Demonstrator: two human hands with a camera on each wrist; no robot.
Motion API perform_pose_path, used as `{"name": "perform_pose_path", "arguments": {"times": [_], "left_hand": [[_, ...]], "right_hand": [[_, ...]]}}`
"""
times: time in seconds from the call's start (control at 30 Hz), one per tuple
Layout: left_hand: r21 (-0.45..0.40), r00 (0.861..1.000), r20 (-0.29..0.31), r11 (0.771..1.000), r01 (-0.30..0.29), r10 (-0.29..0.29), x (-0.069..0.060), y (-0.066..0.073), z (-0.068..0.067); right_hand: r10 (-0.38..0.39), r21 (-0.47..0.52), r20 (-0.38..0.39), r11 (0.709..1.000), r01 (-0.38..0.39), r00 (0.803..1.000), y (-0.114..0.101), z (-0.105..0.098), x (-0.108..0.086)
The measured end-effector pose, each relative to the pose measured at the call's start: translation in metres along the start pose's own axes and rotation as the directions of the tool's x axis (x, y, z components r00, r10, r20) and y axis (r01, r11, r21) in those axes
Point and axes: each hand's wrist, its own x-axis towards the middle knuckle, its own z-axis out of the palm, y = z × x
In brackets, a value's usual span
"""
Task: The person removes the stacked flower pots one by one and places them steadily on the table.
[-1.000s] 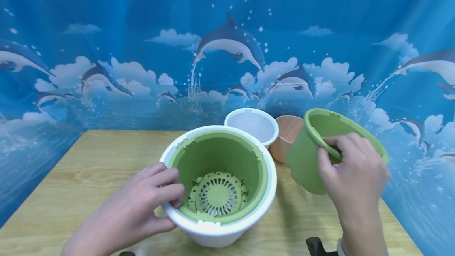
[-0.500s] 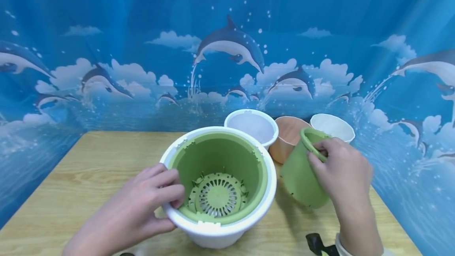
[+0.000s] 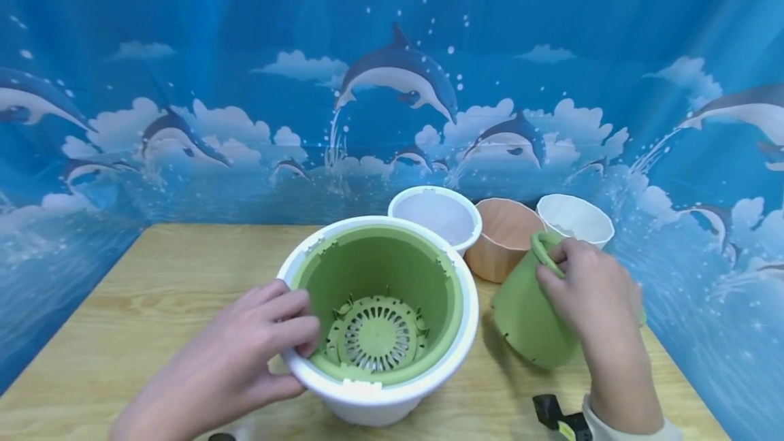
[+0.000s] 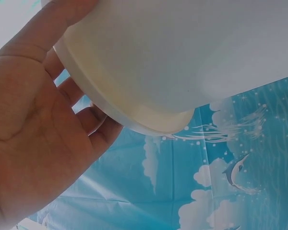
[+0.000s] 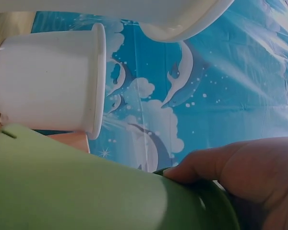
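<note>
In the head view, a white pot (image 3: pixel 464 352) stands upright with a green inner pot (image 3: pixel 380 260) nested in it; slots pierce the inner base. My left hand (image 3: pixel 263 339) grips the white rim at its left, thumb outside and fingers over the edge. The left wrist view shows the white pot's outer wall (image 4: pixel 182 52) close to my palm. To the right, my right hand (image 3: pixel 591 291) pinches the rim of a second green pot (image 3: pixel 533 322). That pot is tilted, its mouth mostly hidden behind my hand. Its smooth side (image 5: pixel 77 187) fills the lower right wrist view.
Behind the pots stand another white pot (image 3: pixel 437 215), an orange pot (image 3: pixel 496 257) and a smaller white pot (image 3: pixel 577 218). A black object (image 3: pixel 554 414) lies near my right wrist. The wooden table (image 3: pixel 184 278) meets a blue dolphin-print curtain (image 3: pixel 275 189) at the back.
My right hand has lowered the second green pot and tilted its mouth away to the right. The smaller white pot behind it has come into view. My left hand stays still.
</note>
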Motion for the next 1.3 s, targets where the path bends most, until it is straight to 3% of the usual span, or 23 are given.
{"name": "perform_pose_path", "arguments": {"times": [0.3, 0.53, 0.67, 0.9, 1.07, 1.3], "left_hand": [[0.003, 1.0, 0.009, 1.0, 0.011, -0.011, 0.0, 0.001, -0.001], [-0.007, 1.0, 0.013, 1.0, 0.015, -0.014, 0.0, 0.001, 0.0], [-0.008, 1.0, 0.008, 1.0, 0.016, -0.016, 0.0, 0.0, 0.0], [0.0, 1.0, 0.02, 1.0, 0.023, -0.023, 0.0, 0.001, 0.0], [0.005, 0.999, 0.03, 0.999, 0.032, -0.032, 0.0, 0.001, -0.001], [-0.005, 1.0, -0.011, 1.0, -0.007, 0.007, 0.0, -0.001, 0.0]], "right_hand": [[0.02, -0.006, 0.154, 1.0, -0.02, 0.988, 0.004, 0.002, 0.005], [0.012, -0.05, 0.333, 0.999, 0.005, 0.943, 0.008, 0.006, 0.006], [0.029, -0.054, 0.397, 0.998, -0.009, 0.917, 0.008, 0.009, 0.009], [0.052, -0.054, 0.451, 0.998, -0.031, 0.891, 0.013, 0.014, 0.013], [0.052, -0.047, 0.451, 0.998, -0.035, 0.891, 0.017, 0.016, 0.016], [0.061, -0.047, 0.444, 0.998, -0.045, 0.894, 0.02, 0.017, 0.018]]}}
